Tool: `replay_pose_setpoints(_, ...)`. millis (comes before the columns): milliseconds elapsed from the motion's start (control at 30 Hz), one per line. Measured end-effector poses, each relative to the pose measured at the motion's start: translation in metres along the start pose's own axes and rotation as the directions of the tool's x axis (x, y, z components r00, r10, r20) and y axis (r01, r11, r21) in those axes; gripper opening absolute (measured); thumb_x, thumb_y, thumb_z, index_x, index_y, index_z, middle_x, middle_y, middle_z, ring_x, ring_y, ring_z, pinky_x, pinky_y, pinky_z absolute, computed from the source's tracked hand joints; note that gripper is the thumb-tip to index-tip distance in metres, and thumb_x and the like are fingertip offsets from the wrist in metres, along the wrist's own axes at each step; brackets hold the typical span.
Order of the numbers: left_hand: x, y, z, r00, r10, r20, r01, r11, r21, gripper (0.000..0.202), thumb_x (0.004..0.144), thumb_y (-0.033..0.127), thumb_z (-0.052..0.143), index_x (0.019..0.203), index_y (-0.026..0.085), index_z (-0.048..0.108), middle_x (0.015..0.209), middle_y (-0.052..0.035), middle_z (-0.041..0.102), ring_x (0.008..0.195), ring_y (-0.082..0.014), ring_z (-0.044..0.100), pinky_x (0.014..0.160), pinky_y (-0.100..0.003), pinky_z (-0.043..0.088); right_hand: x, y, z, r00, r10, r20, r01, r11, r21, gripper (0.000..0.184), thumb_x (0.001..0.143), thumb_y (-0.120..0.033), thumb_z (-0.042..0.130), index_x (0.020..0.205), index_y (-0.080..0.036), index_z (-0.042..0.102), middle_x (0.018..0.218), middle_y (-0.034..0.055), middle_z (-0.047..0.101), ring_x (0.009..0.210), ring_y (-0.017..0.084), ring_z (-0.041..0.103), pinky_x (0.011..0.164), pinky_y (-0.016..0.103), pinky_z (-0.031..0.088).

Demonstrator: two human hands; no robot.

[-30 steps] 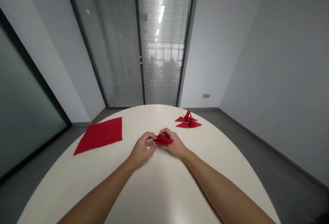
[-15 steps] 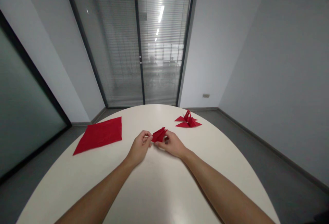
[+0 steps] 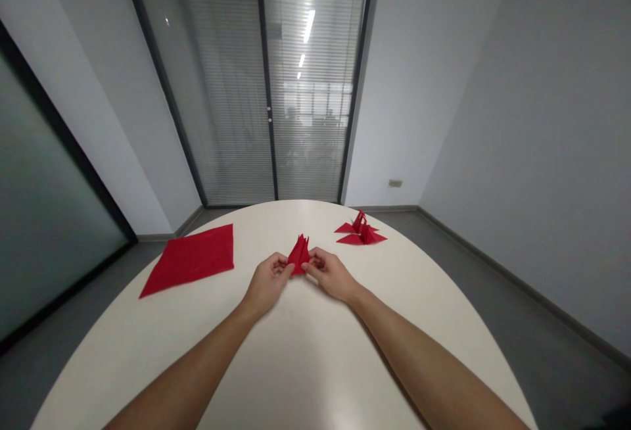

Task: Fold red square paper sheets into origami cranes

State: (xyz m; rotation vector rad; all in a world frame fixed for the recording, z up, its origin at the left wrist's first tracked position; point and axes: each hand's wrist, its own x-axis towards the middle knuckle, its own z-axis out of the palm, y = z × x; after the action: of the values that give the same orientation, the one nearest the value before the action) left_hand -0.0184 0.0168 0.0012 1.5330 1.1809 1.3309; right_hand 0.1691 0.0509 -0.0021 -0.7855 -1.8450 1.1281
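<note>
Between my two hands is a piece of folded red origami paper (image 3: 298, 256), its narrow points facing away from me. My left hand (image 3: 270, 280) pinches its lower left edge between thumb and fingers. On the opposite side, my right hand (image 3: 331, 273) is closed on the lower right edge, thumb in front. The fingertips behind the paper are partly hidden. Farther off to the right, two finished red paper cranes (image 3: 362, 233) stand close together with wings spread, one partly behind the other.
Flat red paper (image 3: 194, 258) lies on the left of the round white table (image 3: 296, 364); whether it is one sheet or a stack I cannot tell. Beyond the table's curved far edge are a glass partition with blinds (image 3: 315, 141) and a grey wall (image 3: 419, 88).
The folded paper has turned from pointing up and right to standing with its points straight away from me. My left thumb and right thumb now both press its near side.
</note>
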Motion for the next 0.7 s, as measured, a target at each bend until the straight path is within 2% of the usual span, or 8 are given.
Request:
replay_pose_setpoints(233, -0.0001, 0.0047, 0.0000, 1.000, -0.015, -0.006, 0.015, 1.000, 0.000, 0.026, 0.080, 0.043, 0.063, 0.081, 0.017, 0.063, 0.074, -0.0050, 0.072, 0.071, -0.0191, 0.067, 0.068, -0.028, 0.049, 0.0004, -0.0011, -0.0004, 1.000, 0.012, 0.003, -0.012, 0.999, 0.047, 0.025, 0.092, -0.042, 0.063, 0.095, -0.017, 0.059, 0.074, -0.0012, 0.064, 0.066, 0.014, 0.055, 0.066, 0.027, 0.040)
replay_pose_setpoints(333, -0.0012, 0.0069, 0.0007, 0.998, -0.063, -0.017, 0.063, 0.998, -0.025, 0.029, 0.078, 0.043, 0.065, 0.091, 0.018, 0.060, 0.070, -0.0028, 0.072, 0.059, -0.0162, 0.063, 0.056, -0.024, 0.043, 0.0006, -0.0009, -0.0007, 1.000, 0.016, 0.004, -0.016, 0.999, 0.040, 0.026, 0.092, -0.043, 0.062, 0.096, -0.017, 0.060, 0.074, -0.0008, 0.064, 0.066, 0.014, 0.055, 0.065, 0.027, 0.039)
replay_pose_setpoints(433, -0.0018, 0.0075, 0.0009, 0.994, -0.108, -0.026, 0.107, 0.994, -0.030, 0.032, 0.076, 0.045, 0.066, 0.092, 0.019, 0.055, 0.063, -0.0001, 0.070, 0.044, -0.0113, 0.051, 0.046, -0.020, 0.032, 0.0006, 0.0007, -0.0008, 1.000, 0.001, -0.003, -0.001, 1.000, 0.029, 0.025, 0.094, -0.042, 0.059, 0.098, -0.017, 0.061, 0.078, 0.0012, 0.067, 0.069, 0.015, 0.057, 0.066, 0.027, 0.040)
replay_pose_setpoints(533, -0.0016, 0.0069, 0.0010, 0.993, -0.117, -0.022, 0.116, 0.993, -0.024, 0.033, 0.076, 0.047, 0.066, 0.089, 0.020, 0.053, 0.061, 0.0004, 0.069, 0.040, -0.0088, 0.043, 0.043, -0.020, 0.028, -0.0001, 0.0034, -0.0009, 1.000, -0.002, -0.020, 0.003, 0.999, 0.033, 0.024, 0.094, -0.042, 0.059, 0.106, -0.021, 0.054, 0.069, -0.0034, 0.063, 0.059, 0.013, 0.050, 0.058, 0.024, 0.035)
replay_pose_setpoints(633, -0.0014, 0.0066, 0.0018, 0.992, -0.124, -0.021, 0.123, 0.991, -0.051, 0.035, 0.075, 0.048, 0.066, 0.090, 0.021, 0.049, 0.059, 0.0022, 0.067, 0.040, -0.0088, 0.043, 0.043, -0.019, 0.029, -0.0012, 0.0050, -0.0010, 0.999, 0.004, -0.037, -0.002, 0.999, 0.053, 0.028, 0.093, -0.041, 0.059, 0.112, -0.024, 0.046, 0.063, -0.0078, 0.057, 0.051, 0.011, 0.040, 0.051, 0.022, 0.028)
replay_pose_setpoints(700, -0.0015, 0.0065, 0.0024, 0.992, -0.125, -0.016, 0.124, 0.989, -0.075, 0.036, 0.074, 0.046, 0.067, 0.092, 0.022, 0.046, 0.056, 0.0050, 0.064, 0.040, -0.0089, 0.043, 0.042, -0.018, 0.029, -0.0017, 0.0052, -0.0010, 0.999, 0.003, -0.036, -0.002, 0.999, 0.050, 0.028, 0.093, -0.041, 0.059, 0.112, -0.025, 0.045, 0.062, -0.0082, 0.056, 0.051, 0.011, 0.039, 0.051, 0.022, 0.028)
